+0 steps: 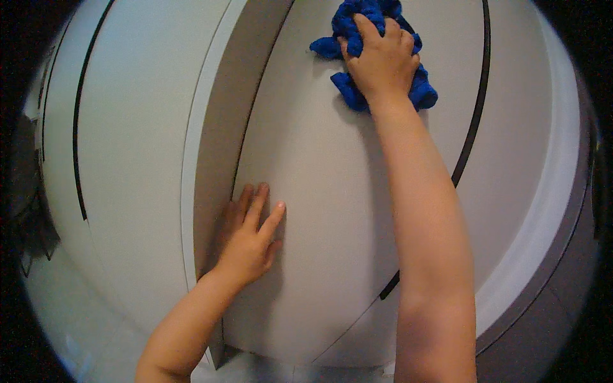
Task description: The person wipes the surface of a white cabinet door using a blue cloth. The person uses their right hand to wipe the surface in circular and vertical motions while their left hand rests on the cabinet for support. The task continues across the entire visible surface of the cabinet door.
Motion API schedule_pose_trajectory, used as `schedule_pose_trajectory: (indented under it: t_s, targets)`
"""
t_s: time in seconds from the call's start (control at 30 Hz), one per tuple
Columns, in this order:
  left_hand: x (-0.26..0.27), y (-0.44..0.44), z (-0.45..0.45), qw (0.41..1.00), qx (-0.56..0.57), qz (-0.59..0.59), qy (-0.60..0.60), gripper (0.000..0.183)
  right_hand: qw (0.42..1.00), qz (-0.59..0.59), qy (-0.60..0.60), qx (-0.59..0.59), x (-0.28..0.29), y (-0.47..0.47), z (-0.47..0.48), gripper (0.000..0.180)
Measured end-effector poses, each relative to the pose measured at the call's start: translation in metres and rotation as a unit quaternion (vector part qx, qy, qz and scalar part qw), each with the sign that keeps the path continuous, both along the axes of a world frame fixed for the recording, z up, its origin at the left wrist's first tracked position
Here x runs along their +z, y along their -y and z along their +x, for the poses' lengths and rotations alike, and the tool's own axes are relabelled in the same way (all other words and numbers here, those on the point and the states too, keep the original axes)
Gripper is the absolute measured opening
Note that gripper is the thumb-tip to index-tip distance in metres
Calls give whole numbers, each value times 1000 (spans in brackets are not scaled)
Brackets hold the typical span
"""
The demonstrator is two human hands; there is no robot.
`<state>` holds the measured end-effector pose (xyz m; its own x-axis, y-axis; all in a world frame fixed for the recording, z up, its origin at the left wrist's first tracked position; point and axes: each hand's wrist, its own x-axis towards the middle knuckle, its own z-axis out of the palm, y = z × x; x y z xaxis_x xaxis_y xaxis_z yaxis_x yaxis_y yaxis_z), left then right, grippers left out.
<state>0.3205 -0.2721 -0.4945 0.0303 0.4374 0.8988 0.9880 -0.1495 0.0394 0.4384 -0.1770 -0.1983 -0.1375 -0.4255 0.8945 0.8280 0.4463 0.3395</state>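
Note:
Near the top of the view, my right hand (385,67) presses a bunched blue cloth (357,28) against a pale flat panel (325,191). Folds of the cloth stick out on both sides of the hand, and my fingers are partly sunk in it. Lower and to the left, my left hand (251,239) rests on the same panel with its fingers spread and nothing in it. It lies beside the inner corner where a side panel (220,158) meets the pale one.
A black strip (479,95) runs down the panel's right part, partly behind my right forearm. Another black strip (76,119) marks the pale surface at left. Dark floor tiles (531,335) show at lower right, and a dark object (33,206) stands at the far left.

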Motion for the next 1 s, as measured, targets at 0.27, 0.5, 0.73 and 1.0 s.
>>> schedule_pose_trajectory:
  t_s: [0.27,0.5,0.73,1.0]
  targets:
    - [3,7,2,999,-7,-8,31,83,957,-26,280,69,-109,21,-38,56]
    - [-22,-6,-34,998,-4,-48,27,74,918,69,382,79,-170,-17,-38,51]
    - [-7,-2,-31,999,-30,-29,31,81,998,6,-45,-35,-29,-24,16,43]
    - [-5,-3,-13,999,-20,-33,29,75,983,-48,175,-11,-166,-16,15,52]
